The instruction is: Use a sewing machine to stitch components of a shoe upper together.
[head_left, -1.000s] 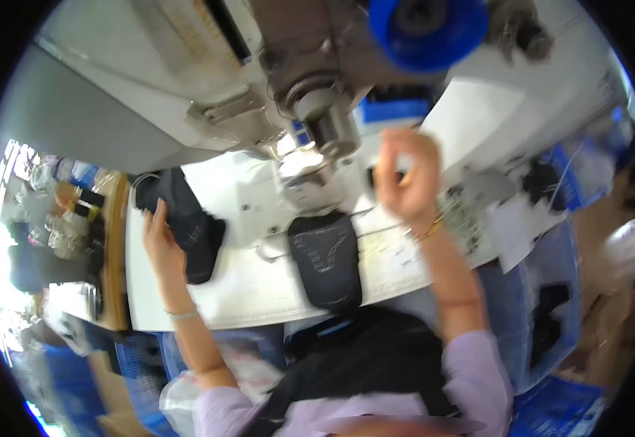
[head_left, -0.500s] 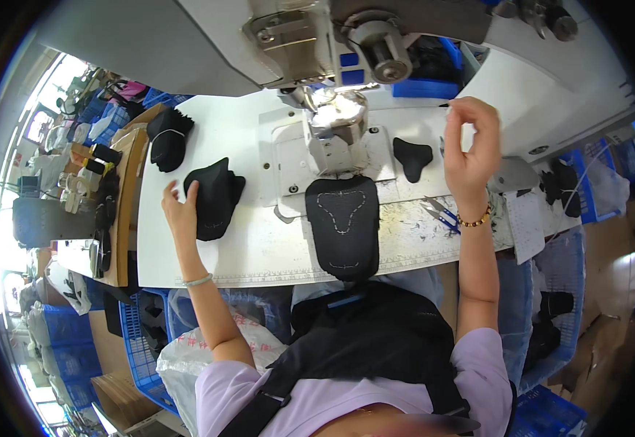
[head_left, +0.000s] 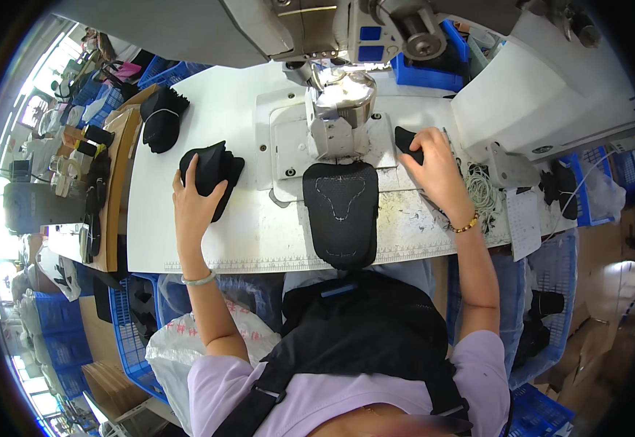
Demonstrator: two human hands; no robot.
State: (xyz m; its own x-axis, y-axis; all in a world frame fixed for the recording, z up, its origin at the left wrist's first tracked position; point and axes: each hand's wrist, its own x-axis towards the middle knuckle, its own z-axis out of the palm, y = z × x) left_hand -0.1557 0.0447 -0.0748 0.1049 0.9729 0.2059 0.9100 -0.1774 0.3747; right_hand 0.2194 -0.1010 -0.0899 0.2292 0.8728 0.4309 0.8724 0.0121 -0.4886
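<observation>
My left hand (head_left: 195,200) lies over a stack of black fabric pieces (head_left: 212,162) on the left of the white table, thumb and fingers spread apart on it. On the right, my right hand (head_left: 439,171) has its fingers and thumb closed at a small black fabric piece (head_left: 405,138), partly covered by the hand. Between my hands, a larger black shaped piece (head_left: 340,218) with light stitch lines lies in front of the sewing machine's head (head_left: 338,109). Its far edge is close to the machine's post.
A banded black bundle (head_left: 163,120) stands at the table's far left. Tangled pale thread (head_left: 482,193) lies beside my right wrist. Blue crates (head_left: 129,342) flank my seat, and a blue bin (head_left: 425,76) sits behind the machine. The machine's body (head_left: 550,109) rises at right.
My left hand has moved onto the black stack from its near left side. My right hand has come down and left, its fingers closing at the small black piece.
</observation>
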